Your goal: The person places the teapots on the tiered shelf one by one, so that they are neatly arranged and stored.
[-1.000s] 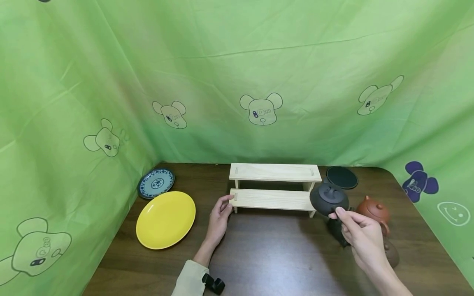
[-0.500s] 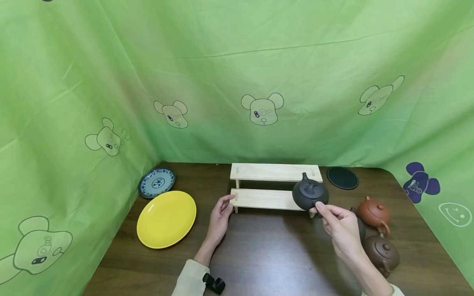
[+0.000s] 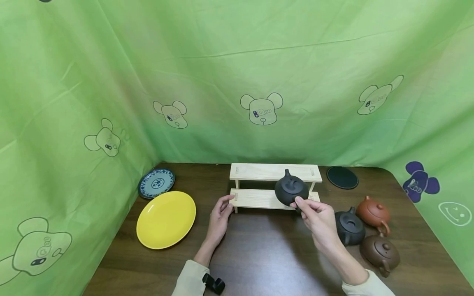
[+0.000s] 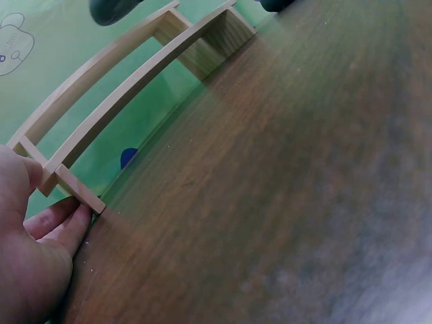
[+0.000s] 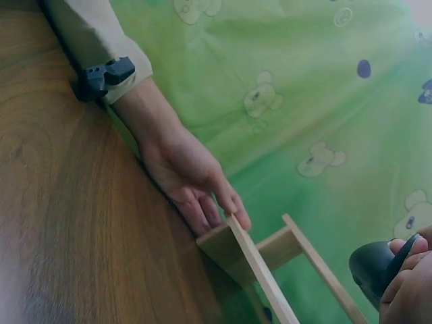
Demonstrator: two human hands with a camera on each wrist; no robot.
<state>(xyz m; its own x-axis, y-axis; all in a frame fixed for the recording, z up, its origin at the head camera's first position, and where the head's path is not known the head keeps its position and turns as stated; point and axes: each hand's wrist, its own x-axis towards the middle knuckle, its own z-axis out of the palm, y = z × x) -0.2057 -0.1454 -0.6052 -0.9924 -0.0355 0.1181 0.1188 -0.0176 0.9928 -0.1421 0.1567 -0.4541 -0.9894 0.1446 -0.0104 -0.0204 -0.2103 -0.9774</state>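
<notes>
My right hand pinches the handle of a black teapot, which is held up in front of the two-tier wooden stand. The pot looks roughly upright, its spout pointing to the back. Whether its base touches the lower shelf cannot be told from the head view; in the right wrist view the pot appears apart from the boards. My left hand grips the stand's left end. In the left wrist view its thumb lies at the lower board and its fingers are by the short leg.
To the right stand a second black teapot, a reddish one and a brown one. A dark round coaster lies behind them. On the left are a yellow plate and a blue patterned plate. Green cloth hangs behind.
My right hand has carried the black teapot leftward from the stand's right end to in front of its right half. The other teapots are uncovered to view. My left hand has stayed put.
</notes>
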